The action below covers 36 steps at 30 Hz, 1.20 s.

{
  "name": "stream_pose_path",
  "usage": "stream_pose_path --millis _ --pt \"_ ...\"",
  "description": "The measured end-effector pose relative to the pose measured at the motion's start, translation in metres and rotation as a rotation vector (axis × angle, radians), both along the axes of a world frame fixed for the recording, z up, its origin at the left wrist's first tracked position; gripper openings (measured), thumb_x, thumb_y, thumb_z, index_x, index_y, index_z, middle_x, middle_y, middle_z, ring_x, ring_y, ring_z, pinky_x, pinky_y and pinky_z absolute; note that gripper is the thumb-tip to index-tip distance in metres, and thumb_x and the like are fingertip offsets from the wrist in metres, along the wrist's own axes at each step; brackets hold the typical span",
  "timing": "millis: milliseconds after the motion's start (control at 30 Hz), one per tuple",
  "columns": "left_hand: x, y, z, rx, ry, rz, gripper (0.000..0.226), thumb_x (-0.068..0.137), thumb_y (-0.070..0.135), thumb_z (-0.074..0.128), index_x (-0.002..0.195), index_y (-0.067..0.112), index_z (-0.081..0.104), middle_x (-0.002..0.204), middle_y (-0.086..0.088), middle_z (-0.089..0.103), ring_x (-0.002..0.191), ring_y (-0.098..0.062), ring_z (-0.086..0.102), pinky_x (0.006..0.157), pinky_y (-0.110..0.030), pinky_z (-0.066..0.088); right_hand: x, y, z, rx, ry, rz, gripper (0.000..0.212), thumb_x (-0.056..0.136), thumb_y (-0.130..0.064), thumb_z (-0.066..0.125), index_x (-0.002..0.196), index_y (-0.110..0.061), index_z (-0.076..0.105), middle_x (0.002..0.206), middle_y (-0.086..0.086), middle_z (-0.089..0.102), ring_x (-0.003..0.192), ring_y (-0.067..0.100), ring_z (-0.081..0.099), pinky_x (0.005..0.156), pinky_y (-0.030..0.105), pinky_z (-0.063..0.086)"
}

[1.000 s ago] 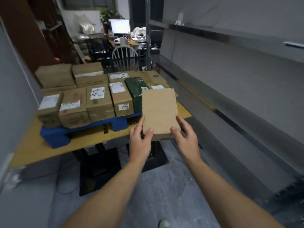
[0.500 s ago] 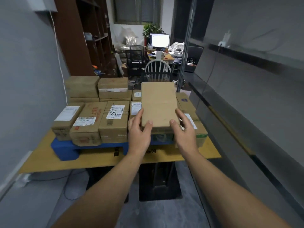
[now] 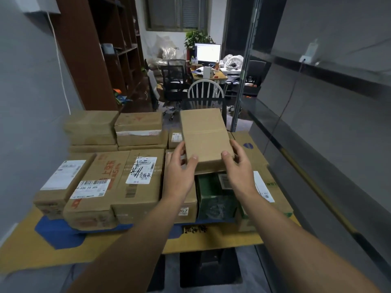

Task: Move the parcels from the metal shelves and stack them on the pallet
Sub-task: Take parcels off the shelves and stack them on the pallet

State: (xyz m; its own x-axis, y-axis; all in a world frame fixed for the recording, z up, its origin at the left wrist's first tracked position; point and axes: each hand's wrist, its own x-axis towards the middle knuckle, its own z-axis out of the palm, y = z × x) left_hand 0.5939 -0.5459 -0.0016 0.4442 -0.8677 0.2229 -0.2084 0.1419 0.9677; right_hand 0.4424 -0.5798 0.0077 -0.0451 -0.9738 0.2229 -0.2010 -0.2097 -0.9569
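Two hands on one plain brown parcel [image 3: 206,138]: your left hand [image 3: 179,166] grips its near-left corner, your right hand [image 3: 237,163] the near-right, thumbs on top.

Reply: ok, where's it at?

You've got it over the green box [image 3: 215,195] in the front row on the blue pallet [image 3: 57,231]; that's on the yellow surface [image 3: 25,254]. Can't tell if they touch.

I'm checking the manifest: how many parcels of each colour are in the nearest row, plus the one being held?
Brown parcels in the row: 5
Green parcel: 1
Held brown parcel: 1
Total: 7
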Motion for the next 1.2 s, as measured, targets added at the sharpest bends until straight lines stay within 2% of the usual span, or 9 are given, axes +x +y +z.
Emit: stream_pose_path --millis 67,233,367,467,533,700,933,1033,1200 --pt "0.004 -0.024 0.0 0.003 -0.013 -0.023 0.053 0.099 0.025 0.063 0.148 0.032 0.046 0.135 0.005 0.047 0.118 -0.013 0.057 0.101 -0.037 0.053 0.003 -0.029 -0.001 0.005 0.009 -0.034 0.048 0.101 -0.031 0.056 0.148 -0.031 0.046 0.14 -0.014 0.052 0.129 0.012 0.049 0.111 0.043 0.044" --pt "0.016 -0.073 -0.014 0.056 -0.109 -0.103 0.05 0.098 0.026 0.065 0.145 0.026 0.05 0.119 0.001 0.058 0.097 -0.002 0.059 0.075 -0.004 0.046 0.007 -0.081 -0.011 0.046 0.038 -0.096 0.043 0.099 -0.031 0.06 0.142 -0.032 0.052 0.132 -0.015 0.056 0.124 0.009 0.053 0.11 0.038 0.043" --pt "0.022 -0.097 -0.03 0.059 -0.112 -0.137 0.044 0.097 0.024 0.066 0.14 0.022 0.057 0.1 0.006 0.065 0.086 0.004 0.061 0.074 -0.009 0.046 0.005 -0.103 -0.025 0.117 0.022 -0.107 0.04 0.099 -0.034 0.06 0.139 -0.034 0.055 0.133 -0.013 0.059 0.122 0.01 0.055 0.108 0.039 0.046" --pt "0.027 -0.115 -0.027 0.056 -0.082 -0.08 0.041 0.099 0.024 0.063 0.14 0.02 0.057 0.107 0.001 0.065 0.09 0.005 0.059 0.072 -0.003 0.044 0.002 -0.114 -0.025 0.143 0.004 -0.102 0.044 0.101 -0.031 0.058 0.145 -0.032 0.05 0.137 -0.012 0.055 0.123 0.01 0.053 0.104 0.034 0.045" --pt "0.033 -0.134 -0.025 0.031 -0.043 -0.011 0.043 0.099 0.025 0.064 0.141 0.02 0.056 0.124 -0.001 0.059 0.105 -0.005 0.06 0.081 -0.007 0.046 0.001 -0.124 -0.025 0.146 0.014 -0.124 0.048 0.101 -0.031 0.058 0.147 -0.032 0.047 0.136 -0.013 0.052 0.124 0.011 0.051 0.105 0.033 0.043" --pt "0.046 -0.176 -0.025 0.084 -0.045 -0.007 0.059 0.097 0.037 0.065 0.151 0.027 0.043 0.148 0.0 0.042 0.136 -0.019 0.044 0.114 -0.043 0.039 -0.003 -0.142 -0.03 0.169 0.092 -0.24 0.066 0.091 -0.057 0.059 0.15 -0.033 0.042 0.151 -0.003 0.046 0.136 0.018 0.046 0.114 0.048 0.04" --pt "0.051 -0.206 -0.029 0.169 0.118 0.002 0.074 0.091 0.043 0.069 0.155 0.031 0.032 0.158 -0.002 0.037 0.143 -0.022 0.039 0.119 -0.047 0.034 -0.008 -0.147 -0.03 0.225 0.096 -0.273 0.045 0.095 -0.054 0.06 0.131 -0.028 0.052 0.113 -0.009 0.06 0.11 0.019 0.061 0.094 0.042 0.052" --pt "0.052 -0.208 -0.033 0.174 0.133 -0.004 0.071 0.093 0.04 0.068 0.154 0.029 0.034 0.157 -0.002 0.04 0.143 -0.021 0.04 0.118 -0.043 0.034 -0.002 -0.146 -0.03 0.219 -0.035 -0.198 0.042 0.089 -0.056 0.063 0.123 -0.035 0.054 0.112 -0.021 0.059 0.114 0.016 0.062 0.097 0.049 0.054" --pt "0.053 -0.207 -0.026 0.112 0.138 0.058 0.058 0.096 0.031 0.067 0.148 0.023 0.045 0.144 0.002 0.053 0.127 -0.016 0.054 0.108 -0.034 0.043 0.01 -0.155 -0.03 0.145 -0.07 -0.193 0.039 0.095 -0.037 0.067 0.128 -0.02 0.057 0.11 -0.02 0.059 0.117 0.011 0.058 0.105 0.034 0.045"
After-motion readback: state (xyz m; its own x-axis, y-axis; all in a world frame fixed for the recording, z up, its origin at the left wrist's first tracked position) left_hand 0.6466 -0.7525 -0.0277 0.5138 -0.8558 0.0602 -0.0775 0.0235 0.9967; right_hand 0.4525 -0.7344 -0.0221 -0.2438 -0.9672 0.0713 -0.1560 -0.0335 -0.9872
